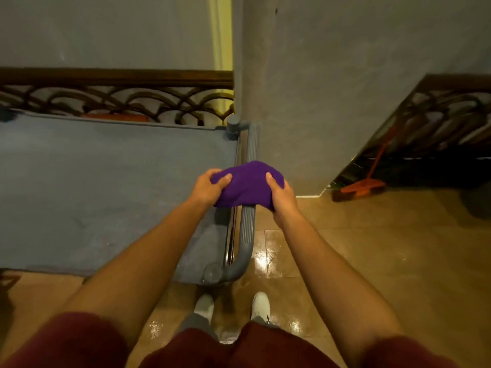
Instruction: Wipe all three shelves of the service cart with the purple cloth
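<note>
The grey service cart's top shelf fills the left half of the view, seen from above. Its ribbed grey handle runs along the right end. The purple cloth is draped over the middle of that handle. My left hand grips the cloth's left side and my right hand grips its right side, thumbs on top. The two lower shelves are hidden under the top one.
A dark ornate railing runs right behind the cart. A grey column stands just beyond the handle. An orange broom leans at the right on the glossy, wet-looking tile floor. My shoes are below the handle.
</note>
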The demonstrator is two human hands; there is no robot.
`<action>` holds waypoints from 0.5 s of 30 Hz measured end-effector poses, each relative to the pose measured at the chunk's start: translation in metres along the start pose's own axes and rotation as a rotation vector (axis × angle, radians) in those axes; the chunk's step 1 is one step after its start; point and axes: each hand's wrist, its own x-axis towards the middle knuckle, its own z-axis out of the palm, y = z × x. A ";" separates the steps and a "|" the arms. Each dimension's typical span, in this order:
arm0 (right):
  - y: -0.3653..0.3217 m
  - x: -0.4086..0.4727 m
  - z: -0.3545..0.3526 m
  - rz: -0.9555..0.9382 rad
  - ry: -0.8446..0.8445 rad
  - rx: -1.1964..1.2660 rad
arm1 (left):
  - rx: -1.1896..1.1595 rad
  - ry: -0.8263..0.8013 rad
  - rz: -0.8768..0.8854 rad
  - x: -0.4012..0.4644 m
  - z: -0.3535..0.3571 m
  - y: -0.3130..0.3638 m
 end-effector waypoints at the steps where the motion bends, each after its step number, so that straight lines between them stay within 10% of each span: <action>1: 0.006 0.003 0.002 0.059 -0.008 0.067 | 0.012 -0.030 -0.074 0.001 0.014 -0.007; 11: 0.009 0.016 -0.003 0.203 -0.116 0.068 | -0.281 -0.023 -0.257 -0.003 0.041 -0.011; 15: -0.005 0.013 -0.023 0.249 -0.088 0.038 | 0.180 0.183 -0.005 0.006 0.022 -0.003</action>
